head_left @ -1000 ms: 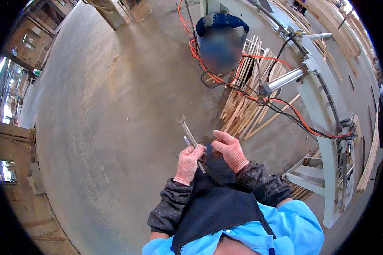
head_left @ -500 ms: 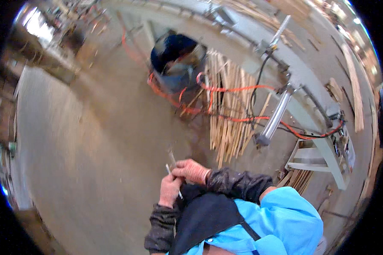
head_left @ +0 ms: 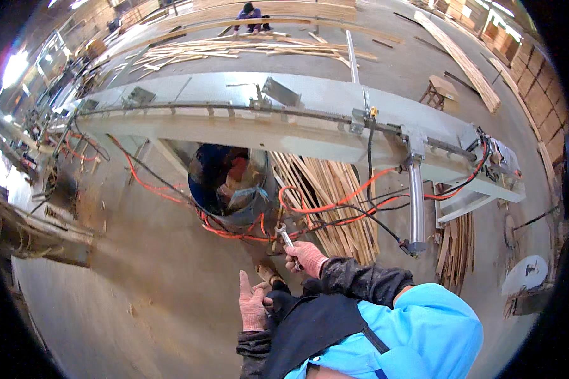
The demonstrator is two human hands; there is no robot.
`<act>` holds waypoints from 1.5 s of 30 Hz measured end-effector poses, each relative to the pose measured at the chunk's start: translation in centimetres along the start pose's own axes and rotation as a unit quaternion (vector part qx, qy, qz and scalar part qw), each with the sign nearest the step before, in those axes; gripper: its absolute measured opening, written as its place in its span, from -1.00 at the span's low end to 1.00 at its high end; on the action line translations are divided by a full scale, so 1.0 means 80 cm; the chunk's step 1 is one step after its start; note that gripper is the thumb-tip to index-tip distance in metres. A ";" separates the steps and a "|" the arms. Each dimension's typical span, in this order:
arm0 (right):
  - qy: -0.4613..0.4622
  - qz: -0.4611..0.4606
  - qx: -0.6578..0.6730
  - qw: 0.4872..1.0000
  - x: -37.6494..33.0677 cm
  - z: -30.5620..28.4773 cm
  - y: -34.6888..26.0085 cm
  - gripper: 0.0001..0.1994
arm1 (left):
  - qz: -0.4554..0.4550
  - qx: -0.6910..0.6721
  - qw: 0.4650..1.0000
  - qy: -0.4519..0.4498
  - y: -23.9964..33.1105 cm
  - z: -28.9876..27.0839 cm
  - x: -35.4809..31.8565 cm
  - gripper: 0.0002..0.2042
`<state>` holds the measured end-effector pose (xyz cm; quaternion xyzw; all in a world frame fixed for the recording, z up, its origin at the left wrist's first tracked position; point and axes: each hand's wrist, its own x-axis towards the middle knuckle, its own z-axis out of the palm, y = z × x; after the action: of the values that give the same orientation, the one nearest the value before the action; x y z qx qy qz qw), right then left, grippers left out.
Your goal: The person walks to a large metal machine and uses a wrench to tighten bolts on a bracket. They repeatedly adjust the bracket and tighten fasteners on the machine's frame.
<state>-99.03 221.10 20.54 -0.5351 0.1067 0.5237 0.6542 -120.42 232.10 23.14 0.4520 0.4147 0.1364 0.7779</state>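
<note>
My right hand (head_left: 307,256), in a pinkish knit glove, is closed round a metal wrench (head_left: 285,237). The wrench's jaw end points up and away from me. My left hand (head_left: 253,308), gloved alike, is apart from it, lower and to the left. Its index finger is stretched out, and nothing shows in it. Beyond my hands stands a long pale metal machine bench (head_left: 234,129). A silver cylinder (head_left: 416,205) hangs from its near side, right of the wrench. Orange hoses (head_left: 335,208) and black cables run below the bench edge.
A dark blue drum (head_left: 202,174) with material inside stands under the bench. Beside it lie long wooden strips (head_left: 325,202), with another stack (head_left: 456,252) at the right. Another person (head_left: 251,18) crouches by boards far off. A wooden stool (head_left: 441,91) stands behind the bench.
My hands have parted: the right one has moved right and forward with the wrench, the left is lower. My view has swung up, showing more of the bench and the far floor.
</note>
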 end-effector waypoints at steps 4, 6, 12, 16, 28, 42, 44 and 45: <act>-0.050 -0.147 -0.108 0.982 0.049 0.053 -0.121 -0.77 | -0.015 0.111 0.992 -0.052 0.106 -0.021 0.072 -0.16; -0.030 -0.234 0.024 0.971 0.075 0.097 -0.184 -0.74 | -0.022 0.157 0.985 -0.067 0.140 -0.030 0.117 -0.15; 0.044 -0.289 0.073 0.953 0.174 0.147 -0.329 -0.74 | -0.025 0.132 0.987 -0.085 0.208 -0.020 0.198 -0.19; 0.058 -0.274 0.121 0.953 0.234 0.156 -0.373 -0.75 | -0.030 0.105 0.992 -0.059 0.212 0.003 0.219 -0.25; 0.058 -0.223 0.212 0.950 0.279 0.171 -0.406 -0.81 | -0.039 0.026 0.999 0.002 0.198 0.096 0.266 -0.32; -0.015 -0.232 0.302 0.924 0.219 0.145 -0.383 -0.79 | -0.061 -0.043 0.983 -0.168 0.305 0.200 0.408 -0.83; 0.000 -0.233 0.338 0.912 0.219 0.169 -0.375 -0.75 | -0.030 -0.038 0.984 -0.172 0.334 0.222 0.413 -0.80; 0.000 -0.235 0.350 0.907 0.219 0.174 -0.371 -0.73 | -0.030 -0.018 0.980 -0.194 0.329 0.217 0.432 -0.79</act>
<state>-73.67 246.01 31.35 -0.2817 0.1543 0.2834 0.9036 -81.43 256.72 30.92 0.4435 0.2668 0.0298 0.8551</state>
